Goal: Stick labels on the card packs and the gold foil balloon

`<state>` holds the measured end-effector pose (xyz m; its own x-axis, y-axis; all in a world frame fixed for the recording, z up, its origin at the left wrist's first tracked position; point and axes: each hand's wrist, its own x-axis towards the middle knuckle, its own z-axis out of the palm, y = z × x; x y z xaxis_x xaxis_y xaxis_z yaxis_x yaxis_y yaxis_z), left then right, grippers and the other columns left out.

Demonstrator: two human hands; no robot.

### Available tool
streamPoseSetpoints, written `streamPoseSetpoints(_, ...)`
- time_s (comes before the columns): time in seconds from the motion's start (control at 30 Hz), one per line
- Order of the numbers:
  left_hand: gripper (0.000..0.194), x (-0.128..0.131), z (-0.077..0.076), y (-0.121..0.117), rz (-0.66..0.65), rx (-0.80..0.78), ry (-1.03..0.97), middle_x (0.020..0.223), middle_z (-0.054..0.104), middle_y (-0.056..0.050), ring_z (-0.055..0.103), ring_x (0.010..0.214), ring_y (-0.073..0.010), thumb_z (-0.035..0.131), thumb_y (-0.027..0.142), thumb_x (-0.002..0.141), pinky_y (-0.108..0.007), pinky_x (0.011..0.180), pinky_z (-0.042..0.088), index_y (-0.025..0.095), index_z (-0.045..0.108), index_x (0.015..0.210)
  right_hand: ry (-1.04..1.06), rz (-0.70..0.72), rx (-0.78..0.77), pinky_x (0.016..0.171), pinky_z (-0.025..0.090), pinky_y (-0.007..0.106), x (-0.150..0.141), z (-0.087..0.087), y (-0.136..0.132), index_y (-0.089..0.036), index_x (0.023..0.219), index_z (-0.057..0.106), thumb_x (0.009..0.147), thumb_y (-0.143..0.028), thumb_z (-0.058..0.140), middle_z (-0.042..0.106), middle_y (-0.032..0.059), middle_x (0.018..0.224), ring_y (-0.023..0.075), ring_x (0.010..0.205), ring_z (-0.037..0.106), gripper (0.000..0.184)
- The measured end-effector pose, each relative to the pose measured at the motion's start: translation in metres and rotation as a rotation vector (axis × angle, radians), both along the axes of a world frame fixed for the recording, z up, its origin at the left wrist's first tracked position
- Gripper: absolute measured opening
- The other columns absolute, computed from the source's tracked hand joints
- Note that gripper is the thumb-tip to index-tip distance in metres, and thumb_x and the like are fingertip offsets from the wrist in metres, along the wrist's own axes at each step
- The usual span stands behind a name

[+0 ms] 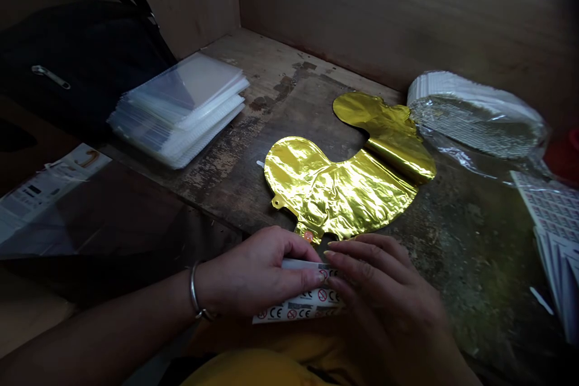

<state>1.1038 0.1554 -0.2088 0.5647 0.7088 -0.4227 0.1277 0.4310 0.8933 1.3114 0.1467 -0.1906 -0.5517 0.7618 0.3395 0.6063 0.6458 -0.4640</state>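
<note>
My left hand (262,271), with a metal bangle at the wrist, grips a white sheet of stickers (289,312) printed with CE marks and red crossed-out symbols. Its thumb presses on the sheet's face. My right hand (389,289) holds the sheet's right side, fingers bent over the top edge and the thumb partly hidden. Just beyond both hands, a flat gold foil balloon (344,193) lies on the worn table (226,184), curved and creased across its right part. A small orange-pink spot (308,235) shows on its tail near my left fingers.
A stack of clear plastic sleeves (181,108) stands at the left back beside a dark bag (85,66). Printed packaging (49,193) lies at far left. On the right are a plastic-wrapped white bundle (474,111) and more sticker sheets (552,217). Wooden walls (384,12) rise behind.
</note>
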Motion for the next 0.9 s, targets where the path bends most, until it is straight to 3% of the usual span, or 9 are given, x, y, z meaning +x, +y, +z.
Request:
streamPoseSetpoints(0.2,0.023,0.000,0.006,-0.001,0.000,-0.020,-0.021,0.084,0.066,-0.001,0.057,0.078,-0.0135,0.061,0.035,0.085,-0.020,0.069,0.044,0.014,0.069,0.090,-0.019,0.057,0.102,0.081,0.052,0.037,0.006,-0.002,-0.003,-0.020,0.107,0.067,0.079,-0.008,0.066,0.071,0.0076,0.102,0.0232,0.099,0.055,0.031)
streamPoseSetpoints(0.37,0.023,-0.001,0.006,0.002,-0.010,-0.004,-0.015,0.084,0.066,-0.001,0.057,0.078,-0.0134,0.060,0.035,0.085,-0.020,0.070,0.044,0.014,0.068,0.090,0.004,0.063,0.074,0.079,0.053,0.036,0.006,-0.004,-0.006,-0.022,0.103,0.068,0.078,-0.007,0.066,0.071,0.0065,0.103,0.0226,0.098,0.057,0.029)
streamPoseSetpoints(0.5,0.024,-0.002,0.005,0.002,-0.032,0.003,-0.006,0.085,0.065,-0.002,0.055,0.077,-0.0133,0.062,0.035,0.084,-0.021,0.070,0.043,0.013,0.068,0.091,0.040,-0.019,0.022,0.082,0.053,0.036,0.000,-0.002,-0.002,-0.015,0.107,0.066,0.079,-0.010,0.065,0.067,0.0105,0.107,0.0225,0.100,0.057,0.028)
streamPoseSetpoints(0.6,0.023,-0.002,0.005,0.000,-0.031,-0.029,-0.033,0.084,0.064,-0.001,0.053,0.075,-0.0122,0.063,0.033,0.083,-0.021,0.068,0.042,0.013,0.067,0.092,0.043,0.014,-0.035,0.079,0.053,0.034,-0.005,0.001,0.002,-0.014,0.104,0.068,0.081,-0.010,0.063,0.069,0.0097,0.101,0.0206,0.096,0.056,0.023)
streamPoseSetpoints(0.7,0.021,-0.003,0.004,-0.001,-0.032,-0.050,-0.026,0.079,0.060,0.001,0.049,0.071,-0.0107,0.062,0.031,0.082,-0.020,0.064,0.040,0.013,0.066,0.091,0.090,0.055,0.014,0.076,0.052,0.032,-0.007,0.001,0.002,-0.014,0.097,0.070,0.080,-0.006,0.064,0.071,0.0083,0.095,0.0194,0.091,0.056,0.020)
streamPoseSetpoints(0.9,0.023,-0.002,0.003,-0.001,-0.026,-0.089,-0.037,0.078,0.059,0.001,0.048,0.071,-0.0103,0.063,0.033,0.082,-0.020,0.063,0.039,0.012,0.065,0.090,0.028,0.102,0.118,0.079,0.050,0.036,0.003,-0.008,-0.003,-0.013,0.105,0.069,0.078,-0.003,0.066,0.071,0.0092,0.103,0.0229,0.097,0.053,0.029)
